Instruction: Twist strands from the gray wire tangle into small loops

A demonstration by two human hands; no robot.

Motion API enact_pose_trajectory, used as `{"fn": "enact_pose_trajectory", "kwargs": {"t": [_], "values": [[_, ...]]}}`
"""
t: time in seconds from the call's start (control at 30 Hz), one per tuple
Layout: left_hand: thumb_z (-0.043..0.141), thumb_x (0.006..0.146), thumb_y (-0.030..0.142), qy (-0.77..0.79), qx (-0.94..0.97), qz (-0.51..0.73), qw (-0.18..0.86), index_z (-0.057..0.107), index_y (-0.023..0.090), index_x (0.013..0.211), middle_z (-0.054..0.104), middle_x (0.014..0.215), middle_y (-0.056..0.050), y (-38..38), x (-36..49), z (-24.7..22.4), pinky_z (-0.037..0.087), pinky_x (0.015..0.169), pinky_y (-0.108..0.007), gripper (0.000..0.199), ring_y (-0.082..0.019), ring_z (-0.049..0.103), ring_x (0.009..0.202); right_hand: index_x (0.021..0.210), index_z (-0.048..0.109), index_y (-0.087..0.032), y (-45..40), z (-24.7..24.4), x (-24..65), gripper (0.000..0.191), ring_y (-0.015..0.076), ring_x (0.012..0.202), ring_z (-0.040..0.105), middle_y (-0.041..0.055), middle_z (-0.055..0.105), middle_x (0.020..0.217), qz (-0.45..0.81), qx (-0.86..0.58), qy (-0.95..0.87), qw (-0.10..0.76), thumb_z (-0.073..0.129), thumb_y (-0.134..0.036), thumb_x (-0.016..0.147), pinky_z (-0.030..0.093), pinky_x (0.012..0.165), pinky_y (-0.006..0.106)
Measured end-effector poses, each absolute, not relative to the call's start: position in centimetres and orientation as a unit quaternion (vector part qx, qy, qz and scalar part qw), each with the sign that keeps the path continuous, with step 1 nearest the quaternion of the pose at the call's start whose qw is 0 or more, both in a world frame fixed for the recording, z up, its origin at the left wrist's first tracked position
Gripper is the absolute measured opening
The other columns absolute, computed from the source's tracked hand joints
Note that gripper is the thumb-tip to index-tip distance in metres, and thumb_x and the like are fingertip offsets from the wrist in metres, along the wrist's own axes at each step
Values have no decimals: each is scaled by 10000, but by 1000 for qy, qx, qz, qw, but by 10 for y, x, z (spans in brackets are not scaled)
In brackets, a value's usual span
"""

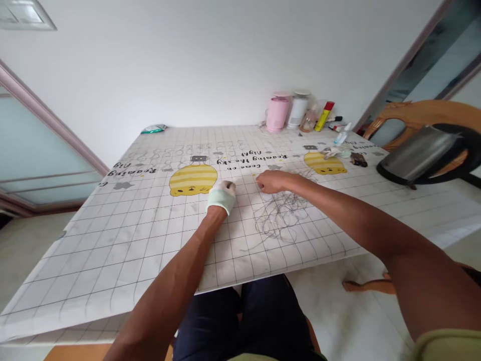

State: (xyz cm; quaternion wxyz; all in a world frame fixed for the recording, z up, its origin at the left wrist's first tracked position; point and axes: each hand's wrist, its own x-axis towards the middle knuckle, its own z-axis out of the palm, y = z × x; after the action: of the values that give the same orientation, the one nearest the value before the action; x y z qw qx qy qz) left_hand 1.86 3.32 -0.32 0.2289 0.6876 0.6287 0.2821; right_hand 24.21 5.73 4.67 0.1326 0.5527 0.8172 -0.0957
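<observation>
My left hand (222,195), in a white glove, is at the middle of the table beside a printed yellow cartoon. Its fingers are curled closed; what they hold, if anything, is too small to tell. My bare right hand (269,181) is a little to the right, also closed, at the upper left of a loose tangle of thin grey string (280,215). Whatever lies between its fingers cannot be made out. One loose end of the string trails toward the table's front edge. A row of faint grey loops (180,150) lies on the cloth beyond my left hand.
The table (124,250) has a checked cloth. At the back right stand a pink device (277,114), a white one (298,110), bottles and a yellow can (323,116). A kettle (424,153) is at the right, by a wooden chair (436,111). A green packet (153,129) lies back left.
</observation>
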Motion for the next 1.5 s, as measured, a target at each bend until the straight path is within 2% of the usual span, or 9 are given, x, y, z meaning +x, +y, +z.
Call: {"fn": "enact_pose_trajectory", "kwargs": {"t": [0.37,0.63,0.77,0.87,1.0,1.1,1.3,1.4,1.5], "values": [[514,976,267,628,696,266,226,816,219,957,792,944,-98,32,18,1,489,837,-315,307,-254,692,903,911,658,-208,58,81,277,102,190,714,516,68,692,899,7,533,843,68,590,-134,929,281,644,332],[514,981,290,631,686,279,232,817,221,977,797,956,-90,30,18,4,487,844,-302,311,-251,696,936,832,603,-199,51,134,298,139,170,700,546,49,677,826,28,540,840,-46,603,-114,942,302,622,307],[516,979,291,607,684,314,256,814,222,944,798,905,-72,30,18,6,501,829,-289,307,-228,712,918,878,636,-175,48,136,299,89,158,642,640,53,705,787,-172,577,753,-264,697,-149,938,408,591,277],[577,967,306,579,661,366,307,807,222,1093,814,982,-54,28,20,11,534,887,-281,276,-206,735,959,887,647,-155,47,126,290,167,164,590,656,68,713,755,-390,550,633,-380,808,-200,884,470,531,275],[710,915,272,521,675,450,266,684,235,1407,717,1402,-87,20,23,18,552,1020,-310,494,-200,712,1158,832,686,-133,44,100,268,262,103,531,567,41,680,702,-582,494,532,-366,929,-202,760,423,445,215],[796,867,229,450,736,477,169,641,251,1470,597,1561,-103,13,22,21,521,1123,-386,623,-254,598,1375,806,696,-133,44,75,250,262,63,498,489,19,650,699,-660,459,489,-338,944,-182,736,358,402,182],[717,978,222,404,797,432,126,814,273,1152,756,1311,-51,9,19,25,500,1150,-387,206,-228,653,1266,836,711,-125,46,30,226,216,43,485,454,0,627,707,-729,393,458,-322,899,-172,739,312,384,163],[639,1024,211,417,780,440,157,830,267,1061,786,1220,-36,10,21,23,526,1109,-333,203,-198,684,1197,853,706,-119,41,21,219,212,46,486,466,5,635,716,-744,369,443,-337,873,-160,729,319,390,171],[643,1000,192,467,737,460,166,803,256,1176,747,1333,-43,12,24,21,518,1131,-332,246,-206,665,1266,886,723,-121,35,18,213,219,62,502,510,5,648,724,-724,375,427,-391,866,-163,725,333,386,180]]}}
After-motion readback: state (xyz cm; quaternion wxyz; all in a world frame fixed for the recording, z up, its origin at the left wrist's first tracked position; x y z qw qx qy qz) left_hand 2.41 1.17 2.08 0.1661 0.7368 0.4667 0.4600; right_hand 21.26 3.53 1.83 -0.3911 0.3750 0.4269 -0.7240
